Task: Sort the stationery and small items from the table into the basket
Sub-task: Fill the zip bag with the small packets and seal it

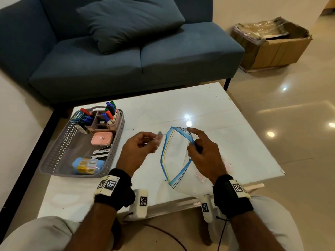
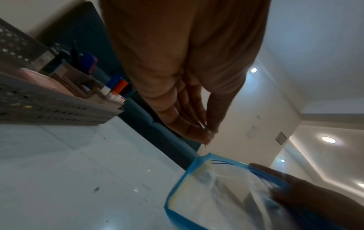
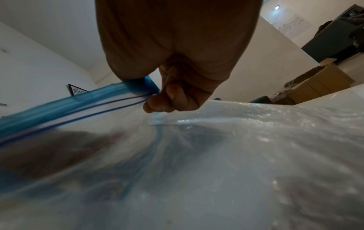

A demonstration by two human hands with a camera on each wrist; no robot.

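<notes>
Right hand point(image 1: 204, 156): fingers pinch the blue zip rim of a clear zip-lock bag point(image 1: 176, 156), index finger raised; the right wrist view shows thumb and curled fingers clamped on the strip.
Bag position: mouth held wide open, facing the left hand, body sagging onto the white worktop point(image 1: 235, 124) near its front edge.
Bag contents: small pale pink pieces point(image 1: 200, 178) show faintly through the film; kind cannot be told.
Left hand point(image 1: 137, 147): fingertips pressed together on a small blurred item point(image 1: 159, 137), just beside the bag mouth; too blurred to identify.
Basket point(image 1: 59, 151): grey perforated, left on the worktop, well apart from the bag; holds markers point(image 1: 109, 113) in an organiser, a pink case point(image 1: 102, 138), a blue packet point(image 1: 88, 164).
Handling, judged: film is thin, limp, probably slippery; it will collapse if released. The stiffer zip rim is the sound place to hold.
Risk, judged: the small item is light and could miss the mouth or drop.
</notes>
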